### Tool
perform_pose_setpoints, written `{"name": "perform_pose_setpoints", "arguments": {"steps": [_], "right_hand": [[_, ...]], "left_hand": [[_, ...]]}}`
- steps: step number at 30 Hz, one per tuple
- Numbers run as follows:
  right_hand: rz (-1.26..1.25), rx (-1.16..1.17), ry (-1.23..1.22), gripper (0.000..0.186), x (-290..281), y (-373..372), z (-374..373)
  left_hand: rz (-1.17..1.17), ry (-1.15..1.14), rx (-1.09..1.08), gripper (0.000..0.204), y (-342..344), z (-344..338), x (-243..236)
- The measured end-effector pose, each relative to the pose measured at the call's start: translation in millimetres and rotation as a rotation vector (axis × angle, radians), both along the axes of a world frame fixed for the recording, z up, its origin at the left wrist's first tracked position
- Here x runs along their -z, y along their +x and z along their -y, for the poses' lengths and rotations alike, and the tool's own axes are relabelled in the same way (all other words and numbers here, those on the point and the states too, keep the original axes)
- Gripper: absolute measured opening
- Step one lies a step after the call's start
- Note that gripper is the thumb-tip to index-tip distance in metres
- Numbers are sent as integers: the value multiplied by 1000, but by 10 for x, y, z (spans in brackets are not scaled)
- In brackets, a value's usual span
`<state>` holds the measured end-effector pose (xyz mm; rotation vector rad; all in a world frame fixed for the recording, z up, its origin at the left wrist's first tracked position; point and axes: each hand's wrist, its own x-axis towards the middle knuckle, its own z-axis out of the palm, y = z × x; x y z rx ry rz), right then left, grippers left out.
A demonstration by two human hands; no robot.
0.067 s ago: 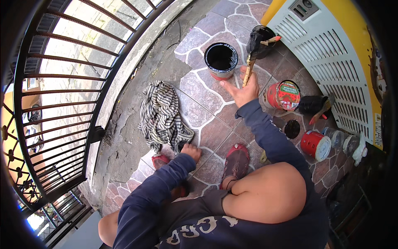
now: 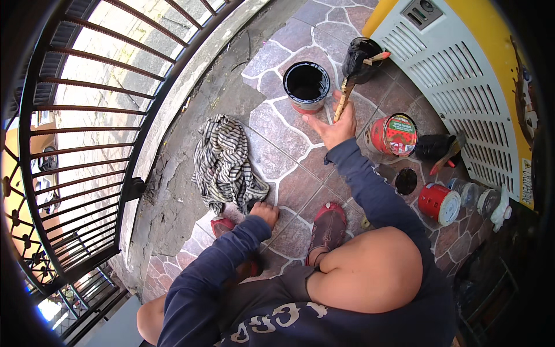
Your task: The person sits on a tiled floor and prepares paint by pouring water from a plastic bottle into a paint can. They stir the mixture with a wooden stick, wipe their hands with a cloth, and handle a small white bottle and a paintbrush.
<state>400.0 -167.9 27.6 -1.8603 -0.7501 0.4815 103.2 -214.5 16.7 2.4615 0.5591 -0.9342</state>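
Observation:
My right hand [image 2: 338,126] is closed round the wooden handle of a paintbrush [image 2: 341,105], thumb stretched toward an open can of black paint [image 2: 306,84]. The brush's far end meets a black-smeared container [image 2: 361,61], so its bristles are hard to make out. A second brush handle with a red tip [image 2: 377,58] lies across that container. My left hand [image 2: 265,214], fingers curled, rests low by the near end of a striped black-and-white cloth [image 2: 225,162]. A dark bit shows at its fingers; what they hold is hidden.
On the right stand a red can with a green label [image 2: 395,134], a black container with a brush [image 2: 435,148], a black round lid [image 2: 406,181], a tipped red can [image 2: 439,203] and clear bottles [image 2: 488,199]. A yellow-grey vented machine [image 2: 457,81] is behind; a black metal gate [image 2: 87,130] is left.
My right hand, holding the paintbrush, has shifted very slightly left and nearer. The left hand stays by the cloth. The view has moved a little.

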Motion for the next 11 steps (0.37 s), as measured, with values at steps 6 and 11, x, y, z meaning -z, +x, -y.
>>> {"name": "perform_pose_setpoints", "arguments": {"steps": [6,11], "right_hand": [[150,-49,151,111,251,175,-220],[-2,-157,211,113,339,291,-306]], "left_hand": [[327,22,-664,22,151,-380,-223],[296,155,-745,41,284,-637,-377]]}}
